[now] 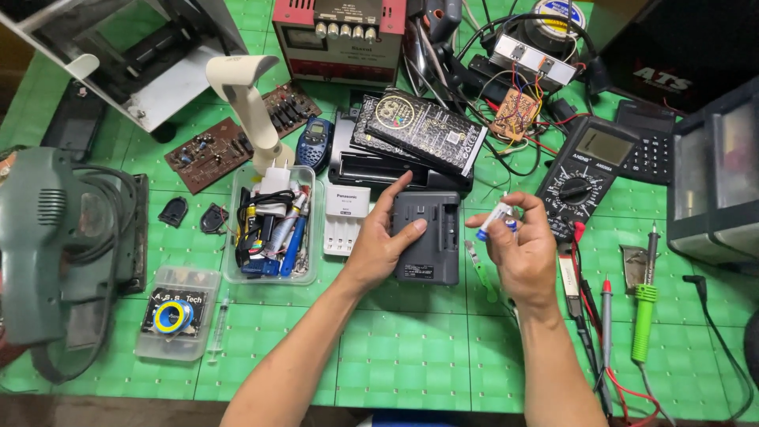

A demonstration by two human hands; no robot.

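My left hand (385, 241) grips the left edge of a dark grey rectangular charger block (431, 237) that lies flat on the green cutting mat (403, 356). To its right, my right hand (518, 245) is raised a little above the mat and pinches a small white tube with a blue tip (494, 219) between thumb and fingers. A green-handled tool (479, 271) lies on the mat just under that hand.
A clear tray of pens and plugs (273, 229) and a white battery charger (346, 219) sit left of the block. A black multimeter (581, 178) with probes, a green soldering iron (644, 304), circuit boards, a grey sander (55, 245) and a black remote (423, 130) crowd the mat.
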